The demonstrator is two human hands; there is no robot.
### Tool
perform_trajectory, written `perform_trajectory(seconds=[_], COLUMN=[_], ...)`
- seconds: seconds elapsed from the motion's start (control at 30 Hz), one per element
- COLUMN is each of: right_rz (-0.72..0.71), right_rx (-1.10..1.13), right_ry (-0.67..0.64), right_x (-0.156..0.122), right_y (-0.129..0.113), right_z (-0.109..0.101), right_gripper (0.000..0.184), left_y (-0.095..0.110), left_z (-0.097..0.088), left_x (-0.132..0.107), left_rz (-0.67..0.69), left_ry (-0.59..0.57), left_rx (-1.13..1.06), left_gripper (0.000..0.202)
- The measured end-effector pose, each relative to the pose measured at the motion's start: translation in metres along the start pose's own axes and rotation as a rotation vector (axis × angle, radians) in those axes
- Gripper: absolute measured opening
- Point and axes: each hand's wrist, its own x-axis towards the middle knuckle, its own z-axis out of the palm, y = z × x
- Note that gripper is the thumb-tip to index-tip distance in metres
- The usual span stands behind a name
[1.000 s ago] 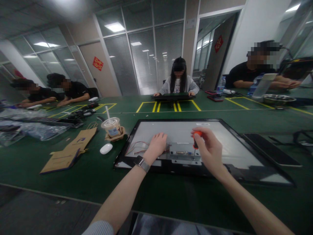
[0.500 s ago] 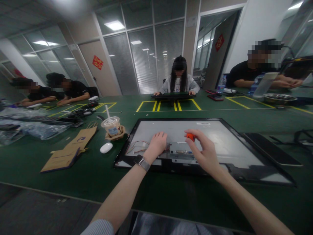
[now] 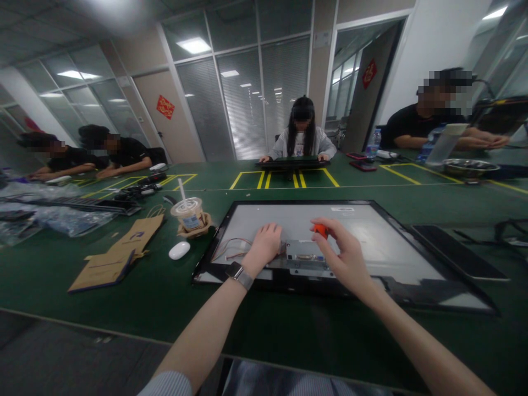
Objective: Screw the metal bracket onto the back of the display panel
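Note:
A monitor panel (image 3: 394, 245) with a black frame lies back side up in front of me. A silver metal box (image 3: 300, 251) with ports sits at its near edge. My left hand (image 3: 266, 242) rests palm down on the panel beside the box's left end, fingers forward and lying down; its fingertips are partly hidden. My right hand (image 3: 344, 250) pinches a short orange screwdriver (image 3: 320, 230) by its handle between thumb and fingers, above the box's right part; its shaft cannot be made out. Thin cables (image 3: 233, 250) lie on the panel left of my left hand.
Left of the panel are a drink cup (image 3: 192, 217) in a cardboard holder, a white mouse-like case (image 3: 179, 250) and a brown paper bag (image 3: 119, 253). A black slab (image 3: 457, 250) lies at right. Across the green table (image 3: 198, 324), a person (image 3: 303, 132) holds a dark panel; others sit at both sides.
Both hands stay in nearly the same place, and the screwdriver remains in my right fingers. The view has shifted very slightly.

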Motion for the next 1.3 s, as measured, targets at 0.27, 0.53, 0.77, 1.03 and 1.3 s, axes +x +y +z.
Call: perform_trajectory(seconds=[0.27,0.53,0.77,1.03,1.3], right_rz=[0.006,0.002,0.016,0.052,0.072], right_rx=[0.001,0.001,0.023,0.041,0.063], right_ry=[-0.016,-0.008,-0.016,-0.006,0.002], right_x=[-0.0001,-0.0003,-0.0006,-0.0011,-0.0019], right_y=[0.0006,0.0020,0.0019,0.0051,0.0061], right_z=[-0.0003,0.0003,-0.0001,-0.0001,0.0003], right_gripper=[0.021,0.020,0.020,0.020,0.020], left_y=[0.0003,-0.0002,-0.0003,-0.0028,-0.0026], left_z=[-0.0005,0.0009,0.0028,0.0084,0.0060], left_x=[-0.0002,0.0011,0.0008,0.0029,0.0017], left_rz=[-0.003,-0.003,-0.007,-0.006,-0.001], left_ry=[-0.011,-0.016,-0.003,0.004,0.004], left_rx=[-0.001,0.003,0.007,0.003,-0.005], left_gripper=[0.032,0.033,0.032,0.035,0.034])
